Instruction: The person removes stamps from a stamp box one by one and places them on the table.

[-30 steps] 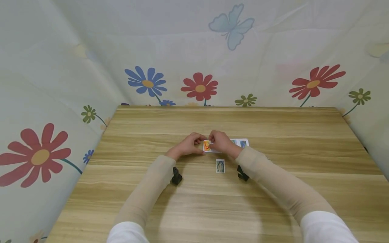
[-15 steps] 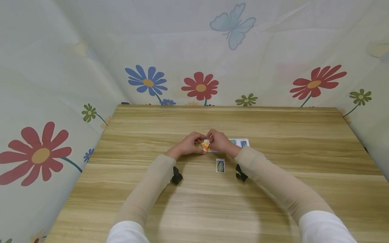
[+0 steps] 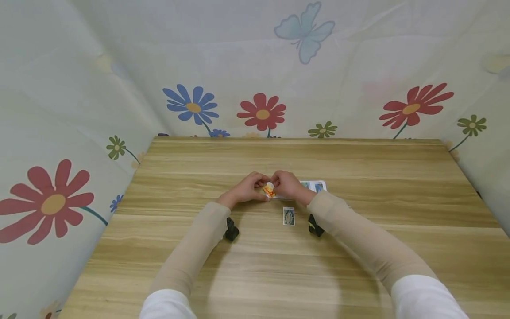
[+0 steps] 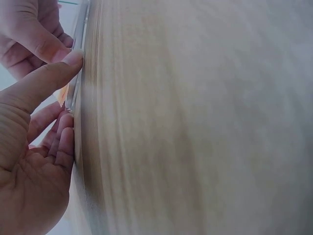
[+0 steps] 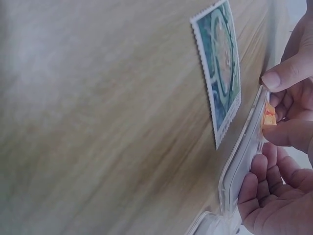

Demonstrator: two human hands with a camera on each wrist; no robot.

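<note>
A slim white stamp booklet (image 3: pixel 323 183) with clear plastic edges lies flat on the wooden table, blue stamps showing at its right end. My left hand (image 3: pixel 248 188) grips its left end, thumb on the near edge and fingers at the far edge. My right hand (image 3: pixel 290 186) covers the booklet's middle and pinches a small orange stamp (image 3: pixel 268 190), held tilted over the left end. In the right wrist view the orange stamp (image 5: pixel 268 115) shows beside the right thumb. A loose green-blue stamp (image 5: pixel 221 68) with perforated edges lies on the table just in front of the booklet.
The wooden table (image 3: pixel 255 274) reaches back to a wall sheet (image 3: pixel 223 57) printed with flowers and a butterfly. Black wrist cameras (image 3: pixel 232 230) hang under both forearms. Clear plastic (image 5: pixel 208 224) shows beside the booklet in the right wrist view.
The orange stamp, lying straight at the booklet's left end a second ago, has turned and tilted in the right hand's fingers. The left hand and loose stamp have stayed in place.
</note>
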